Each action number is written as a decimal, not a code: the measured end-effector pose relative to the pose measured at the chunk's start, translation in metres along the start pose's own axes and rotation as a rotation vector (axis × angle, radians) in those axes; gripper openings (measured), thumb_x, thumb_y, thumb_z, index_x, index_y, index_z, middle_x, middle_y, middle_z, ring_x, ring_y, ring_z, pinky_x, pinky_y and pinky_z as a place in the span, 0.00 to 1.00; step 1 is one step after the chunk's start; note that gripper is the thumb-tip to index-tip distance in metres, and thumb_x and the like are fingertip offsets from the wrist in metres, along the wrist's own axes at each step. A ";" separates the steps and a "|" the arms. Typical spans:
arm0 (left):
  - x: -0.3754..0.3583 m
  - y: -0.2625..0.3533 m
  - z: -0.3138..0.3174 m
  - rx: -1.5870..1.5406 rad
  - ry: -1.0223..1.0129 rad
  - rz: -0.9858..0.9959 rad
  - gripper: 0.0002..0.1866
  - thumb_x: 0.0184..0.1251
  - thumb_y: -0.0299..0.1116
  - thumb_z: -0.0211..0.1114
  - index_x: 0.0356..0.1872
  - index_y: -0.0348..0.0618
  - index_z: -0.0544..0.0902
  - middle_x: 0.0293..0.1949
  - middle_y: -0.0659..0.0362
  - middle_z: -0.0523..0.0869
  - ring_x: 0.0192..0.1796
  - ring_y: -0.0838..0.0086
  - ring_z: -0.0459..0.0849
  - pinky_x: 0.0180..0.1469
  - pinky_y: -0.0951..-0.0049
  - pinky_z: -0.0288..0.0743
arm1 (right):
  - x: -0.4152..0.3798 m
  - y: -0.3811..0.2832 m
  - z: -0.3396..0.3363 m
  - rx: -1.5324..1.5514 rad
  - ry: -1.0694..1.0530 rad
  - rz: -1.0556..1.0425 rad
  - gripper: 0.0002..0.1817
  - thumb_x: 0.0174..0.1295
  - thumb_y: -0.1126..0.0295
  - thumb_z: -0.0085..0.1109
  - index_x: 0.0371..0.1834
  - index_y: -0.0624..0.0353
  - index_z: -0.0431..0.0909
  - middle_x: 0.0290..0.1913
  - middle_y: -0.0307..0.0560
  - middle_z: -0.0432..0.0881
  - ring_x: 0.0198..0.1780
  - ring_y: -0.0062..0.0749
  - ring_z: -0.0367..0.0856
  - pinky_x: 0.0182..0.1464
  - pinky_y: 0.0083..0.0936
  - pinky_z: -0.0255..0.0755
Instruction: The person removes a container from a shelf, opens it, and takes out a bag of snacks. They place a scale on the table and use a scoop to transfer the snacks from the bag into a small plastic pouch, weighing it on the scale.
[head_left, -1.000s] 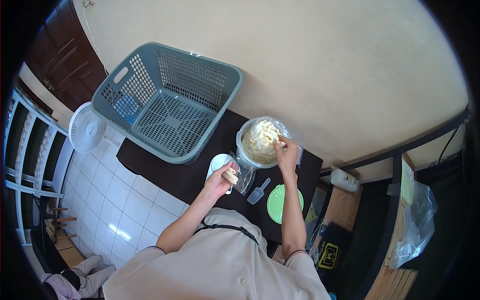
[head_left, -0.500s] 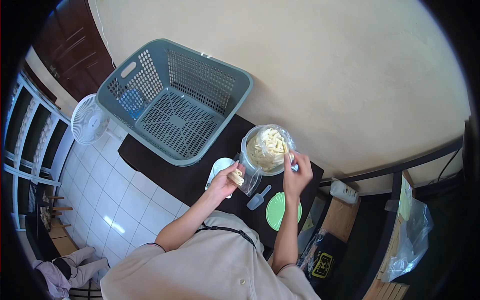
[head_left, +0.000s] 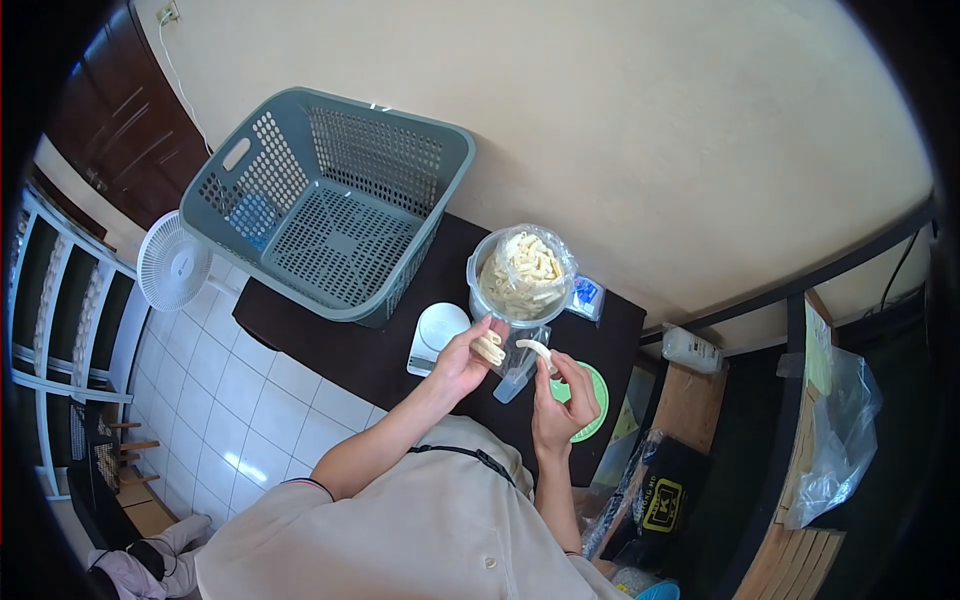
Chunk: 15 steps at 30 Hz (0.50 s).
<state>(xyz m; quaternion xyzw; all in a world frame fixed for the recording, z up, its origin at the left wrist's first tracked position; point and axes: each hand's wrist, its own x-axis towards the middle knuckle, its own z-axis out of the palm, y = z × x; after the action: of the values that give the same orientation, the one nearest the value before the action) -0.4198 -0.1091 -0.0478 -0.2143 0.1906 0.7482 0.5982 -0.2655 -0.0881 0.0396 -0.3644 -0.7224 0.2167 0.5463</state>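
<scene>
My left hand [head_left: 465,362] is closed around a few pale snack sticks [head_left: 488,347], with a clear plastic bag [head_left: 510,350] hanging beside its fingers. Between the thumb and fingers of my right hand [head_left: 562,405] is one curved pale stick [head_left: 535,348]. Just beyond both hands stands a round tub [head_left: 484,298] holding a plastic bag full of similar sticks [head_left: 528,268]. A white scale [head_left: 440,327] lies left of my left hand. Below the bag is a clear scoop [head_left: 514,385]. A green lid [head_left: 593,420] is partly hidden behind my right hand.
A large grey-green basket [head_left: 385,305] stands on the dark table [head_left: 270,318] at the left. Right of the tub is a blue-and-white packet [head_left: 585,297]. A white fan [head_left: 175,262] stands beyond the table's left end, and a wooden shelf [head_left: 685,405] is at the right.
My right hand has drawn back from the tub with one stick and is now near my left hand. The packet by the tub has come into view. The camera view has shifted slightly.
</scene>
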 end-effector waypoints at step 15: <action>-0.029 0.000 0.007 0.462 -0.358 0.163 0.14 0.76 0.24 0.62 0.59 0.34 0.75 0.58 0.42 0.82 0.64 0.50 0.82 0.69 0.51 0.78 | -0.012 0.035 0.004 0.051 -0.076 0.235 0.09 0.53 0.78 0.78 0.37 0.66 0.90 0.37 0.45 0.82 0.35 0.28 0.80 0.37 0.25 0.73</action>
<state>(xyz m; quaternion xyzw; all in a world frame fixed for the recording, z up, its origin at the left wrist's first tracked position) -0.4146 -0.1285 -0.0264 0.0788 0.2641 0.7565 0.5931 -0.2573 -0.0749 0.0060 -0.4243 -0.6889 0.3112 0.4986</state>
